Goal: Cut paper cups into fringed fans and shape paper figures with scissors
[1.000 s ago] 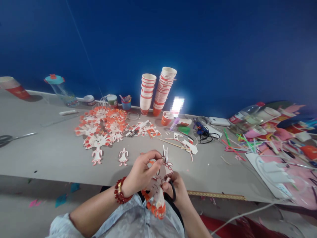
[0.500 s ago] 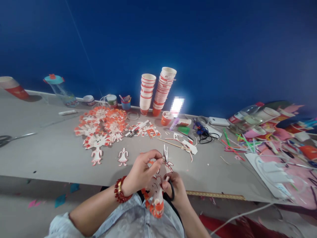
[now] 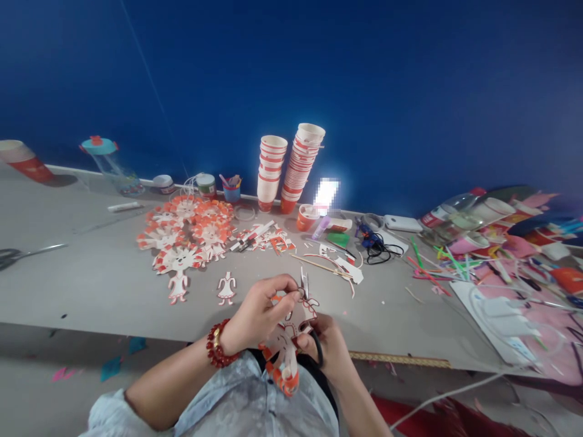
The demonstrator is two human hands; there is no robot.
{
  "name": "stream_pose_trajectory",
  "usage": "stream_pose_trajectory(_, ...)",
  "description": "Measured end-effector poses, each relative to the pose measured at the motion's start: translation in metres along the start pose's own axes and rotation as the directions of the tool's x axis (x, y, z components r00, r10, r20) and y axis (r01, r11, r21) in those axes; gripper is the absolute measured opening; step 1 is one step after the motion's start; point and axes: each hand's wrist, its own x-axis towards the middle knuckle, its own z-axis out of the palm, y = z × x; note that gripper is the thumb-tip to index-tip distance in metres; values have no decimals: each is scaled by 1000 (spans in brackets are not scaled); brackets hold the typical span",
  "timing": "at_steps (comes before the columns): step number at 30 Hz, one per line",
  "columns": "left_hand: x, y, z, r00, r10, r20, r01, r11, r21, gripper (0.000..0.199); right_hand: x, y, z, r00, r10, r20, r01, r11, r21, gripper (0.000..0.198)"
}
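Between thumb and fingers, my left hand (image 3: 264, 309) pinches a paper cutout (image 3: 300, 315) with drawn red-brown outlines and curled orange-and-white strips hanging below. My right hand (image 3: 323, 346) is closed round the black handles of a pair of scissors (image 3: 306, 280), whose slightly parted blades point away from me at the cutout's far edge. Part of the cutout is hidden behind my fingers. To the left, a small paper figure in a dress (image 3: 226, 288) lies flat on the table. Beyond it spreads a pile of lion-like paper figures (image 3: 186, 227) with orange fringes.
Two tall stacks of paper cups (image 3: 272, 167) stand against the blue wall beside a bright phone (image 3: 327, 195). Paper scraps (image 3: 268, 238) and a wooden stick (image 3: 321, 265) lie ahead. Craft clutter (image 3: 483, 255) fills the right side; another pair of scissors (image 3: 31, 252) lies far left.
The scissor blades have opened slightly. The cutout has turned a little in my hands, and its curled strips hang slightly differently. Things on the table stay in place.
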Motion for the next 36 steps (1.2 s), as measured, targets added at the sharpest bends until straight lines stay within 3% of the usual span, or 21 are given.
stream_pose_trajectory(21,1,1,-1,999,24,48,-26,999,32,17,3,-7,-7,993,-65,95,65,998,3,58)
stream_pose_trajectory(36,2,5,-8,993,9,117,-14,999,42,16,3,-6,-16,982,17,190,-28,998,55,59)
